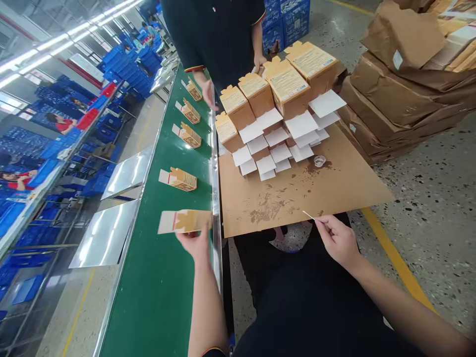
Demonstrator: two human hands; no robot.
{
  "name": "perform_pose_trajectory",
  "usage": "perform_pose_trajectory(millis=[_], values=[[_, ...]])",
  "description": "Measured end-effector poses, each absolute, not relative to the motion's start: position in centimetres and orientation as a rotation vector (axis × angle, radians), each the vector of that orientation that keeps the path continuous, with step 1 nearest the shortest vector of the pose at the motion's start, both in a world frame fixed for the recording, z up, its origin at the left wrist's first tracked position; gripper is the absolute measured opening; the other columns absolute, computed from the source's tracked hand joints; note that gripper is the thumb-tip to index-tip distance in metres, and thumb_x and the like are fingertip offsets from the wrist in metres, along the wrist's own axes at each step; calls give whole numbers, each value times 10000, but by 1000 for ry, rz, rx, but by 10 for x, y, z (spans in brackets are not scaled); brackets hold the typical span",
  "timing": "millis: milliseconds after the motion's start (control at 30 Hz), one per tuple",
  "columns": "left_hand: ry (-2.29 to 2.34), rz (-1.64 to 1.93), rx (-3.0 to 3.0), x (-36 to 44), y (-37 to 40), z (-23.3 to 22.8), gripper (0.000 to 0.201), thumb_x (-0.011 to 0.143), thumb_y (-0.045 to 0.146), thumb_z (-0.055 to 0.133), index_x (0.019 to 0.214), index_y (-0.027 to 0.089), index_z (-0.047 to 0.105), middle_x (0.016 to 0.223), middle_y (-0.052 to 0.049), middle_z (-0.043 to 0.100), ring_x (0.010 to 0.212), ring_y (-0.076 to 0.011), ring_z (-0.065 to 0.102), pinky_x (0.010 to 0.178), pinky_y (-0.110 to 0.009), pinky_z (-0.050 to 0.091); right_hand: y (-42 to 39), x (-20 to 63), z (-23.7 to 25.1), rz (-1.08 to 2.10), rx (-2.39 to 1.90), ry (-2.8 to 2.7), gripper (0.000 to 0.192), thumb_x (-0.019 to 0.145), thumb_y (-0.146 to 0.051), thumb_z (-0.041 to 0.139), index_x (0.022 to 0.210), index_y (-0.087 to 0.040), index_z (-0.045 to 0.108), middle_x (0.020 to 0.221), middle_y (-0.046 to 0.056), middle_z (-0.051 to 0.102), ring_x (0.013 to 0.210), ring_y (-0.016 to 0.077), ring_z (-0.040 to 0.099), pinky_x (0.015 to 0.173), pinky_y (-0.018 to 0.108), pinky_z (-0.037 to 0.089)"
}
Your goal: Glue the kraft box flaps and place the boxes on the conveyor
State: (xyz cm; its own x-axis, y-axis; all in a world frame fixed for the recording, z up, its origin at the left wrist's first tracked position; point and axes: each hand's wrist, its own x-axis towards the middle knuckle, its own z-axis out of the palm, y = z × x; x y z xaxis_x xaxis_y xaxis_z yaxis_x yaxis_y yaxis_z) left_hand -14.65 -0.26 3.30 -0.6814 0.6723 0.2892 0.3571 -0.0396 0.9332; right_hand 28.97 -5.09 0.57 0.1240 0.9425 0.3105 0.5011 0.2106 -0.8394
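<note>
My left hand (195,243) grips a small tan carton (193,220) over the green conveyor belt (159,297); the carton's pale flap points left. Between the closed fingertips of my right hand (336,240) is a thin cotton swab (308,214), its tip just over the near edge of a cardboard sheet (345,183). Stacked on that sheet are several larger tan boxes (288,87) with white flaps (299,124) sticking out towards me. A small clear round dish (319,161) sits beside them, near dark wet spots.
Several more small cartons (184,179) stand in a row farther up the belt, along its metal rail (215,198). Across from me stands a co-worker (219,39), hands near the boxes. Brown wrapped bundles (394,99) are piled at the right, blue crates (286,22) behind.
</note>
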Motion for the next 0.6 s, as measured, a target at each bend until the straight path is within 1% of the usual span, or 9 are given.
perform_pose_trajectory(millis=[67, 133, 200, 267, 333, 400, 433, 500, 600], values=[[2093, 1807, 1016, -186, -10, 31, 984, 684, 485, 1073, 1448, 282, 488, 1553, -158, 651, 1455, -413, 704, 1223, -693, 590, -47, 291, 7, 589, -1433, -1490, 331, 1169, -450, 575, 969, -253, 750, 585, -32, 524, 534, 159, 523, 576, 306, 450], [2155, 1730, 922, -206, -15, 24, 971, 642, 464, 1086, 1384, 267, 492, 1493, -162, 672, 1414, -401, 730, 1224, -696, 583, -42, 289, 9, 616, -1414, -1479, 357, 1174, -481, 564, 971, -252, 747, 585, -37, 524, 519, 152, 511, 567, 302, 449], [2167, 1635, 876, -211, -16, 15, 950, 637, 434, 1086, 1356, 262, 489, 1461, -167, 680, 1398, -381, 739, 1236, -668, 578, -37, 285, 10, 632, -1389, -1474, 387, 1176, -516, 559, 967, -247, 745, 577, -43, 515, 500, 142, 490, 548, 295, 439], [2179, 1570, 894, -207, -16, 10, 953, 656, 396, 1072, 1380, 265, 467, 1485, -168, 664, 1425, -358, 717, 1261, -641, 558, -33, 283, 11, 632, -1377, -1478, 416, 1174, -544, 559, 953, -242, 741, 562, -49, 499, 484, 135, 471, 531, 288, 430], [2278, 1573, 937, -201, -18, 13, 1024, 635, 359, 1061, 1435, 269, 428, 1534, -163, 621, 1496, -356, 653, 1324, -648, 483, -32, 288, 12, 614, -1394, -1474, 431, 1169, -560, 566, 947, -236, 744, 564, -42, 524, 484, 132, 489, 530, 284, 441], [2437, 1700, 1018, -193, -23, 23, 1040, 645, 378, 1018, 1470, 269, 395, 1580, -163, 555, 1575, -372, 559, 1383, -664, 380, -35, 298, 12, 584, -1435, -1442, 433, 1158, -577, 588, 966, -228, 759, 607, -14, 608, 511, 139, 555, 548, 282, 475], [2494, 1811, 1086, -188, -24, 31, 985, 679, 416, 976, 1462, 271, 396, 1585, -159, 526, 1592, -379, 527, 1392, -662, 356, -37, 305, 11, 561, -1465, -1412, 433, 1150, -587, 602, 979, -225, 767, 638, 3, 651, 528, 145, 588, 556, 283, 490], [2434, 2057, 1268, -172, -19, 51, 787, 775, 493, 867, 1396, 281, 432, 1539, -137, 514, 1552, -378, 541, 1360, -639, 401, -42, 319, 9, 495, -1533, -1338, 441, 1131, -613, 630, 985, -223, 776, 687, 30, 701, 550, 157, 621, 557, 291, 501], [1964, 2226, 1392, -133, 25, 87, 529, 886, 531, 757, 1290, 290, 516, 1377, -86, 581, 1361, -320, 659, 1243, -548, 526, -46, 332, 7, 423, -1602, -1252, 469, 1109, -656, 645, 967, -230, 783, 701, 48, 711, 549, 173, 614, 542, 315, 496]])
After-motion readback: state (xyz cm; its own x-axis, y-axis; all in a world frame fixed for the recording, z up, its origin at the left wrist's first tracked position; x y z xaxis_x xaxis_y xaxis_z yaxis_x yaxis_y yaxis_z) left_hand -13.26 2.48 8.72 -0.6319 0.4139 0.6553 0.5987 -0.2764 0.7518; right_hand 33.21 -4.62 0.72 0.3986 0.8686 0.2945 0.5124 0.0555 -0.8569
